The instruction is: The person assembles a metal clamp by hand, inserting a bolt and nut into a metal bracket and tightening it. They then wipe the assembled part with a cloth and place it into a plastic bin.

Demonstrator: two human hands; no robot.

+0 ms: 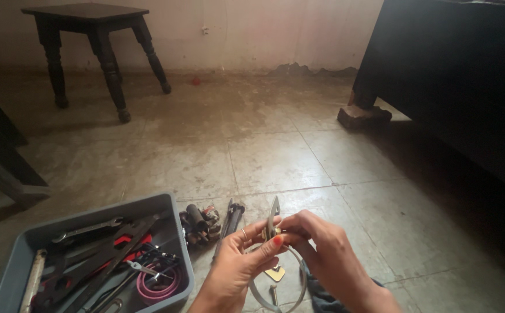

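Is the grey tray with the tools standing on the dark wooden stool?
No, the grey tray rests on the tiled floor beside the left hand, while the stool stands far back by the wall.

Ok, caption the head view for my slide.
Both hands, left and right, pinch a small metal bracket beside a grey tool tray.
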